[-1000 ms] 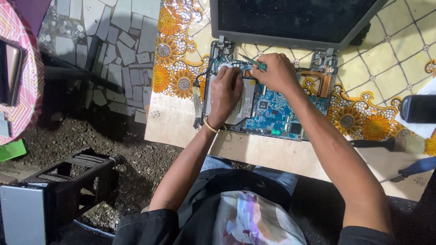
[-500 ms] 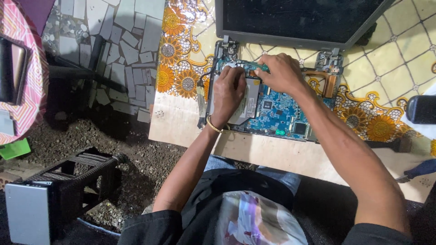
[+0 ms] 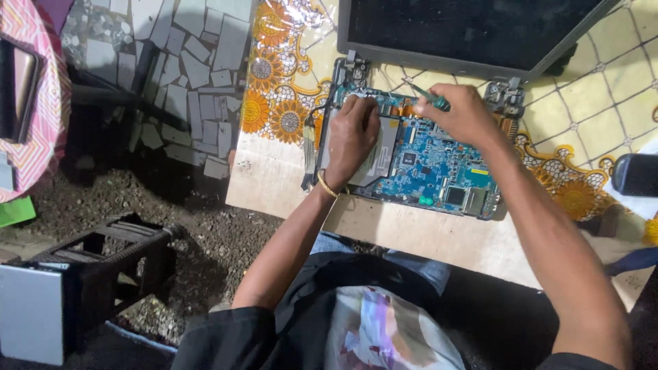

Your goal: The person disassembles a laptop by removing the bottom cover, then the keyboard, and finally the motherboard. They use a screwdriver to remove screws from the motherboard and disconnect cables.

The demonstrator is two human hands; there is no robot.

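Presently catalogued — one moment, head view, past tense throughout.

Left hand (image 3: 351,140): lay palm-down on the silver drive module (image 3: 375,154), fingers together and pressed flat on it, wrist at 6 o'clock of the module; a thin gold bangle (image 3: 327,185) ringed the wrist.

Right hand (image 3: 460,113): fingers closed in a pinch round the green-handled screwdriver (image 3: 430,97), whose tip pointed toward 10 o'clock, at the board's upper edge.

Blue circuit board (image 3: 439,171): lay flat in the opened laptop base, at 12 o'clock from the person's lap, under both hands; the drive module covered its 9 o'clock part.

Laptop screen (image 3: 473,27): dark, folded back at 12 o'clock of the board, joined by two metal hinges (image 3: 506,96).

Table covering (image 3: 281,109): yellow with orange flower print, under the laptop.

Black frame stand (image 3: 103,257): at 8 o'clock, on gravelly ground — well apart from the hands.

Grey panel (image 3: 31,312): leaned just beside the stand, at its 8 o'clock.

Black object (image 3: 634,175): at 3 o'clock, cut off by the frame edge; kind could not be told.
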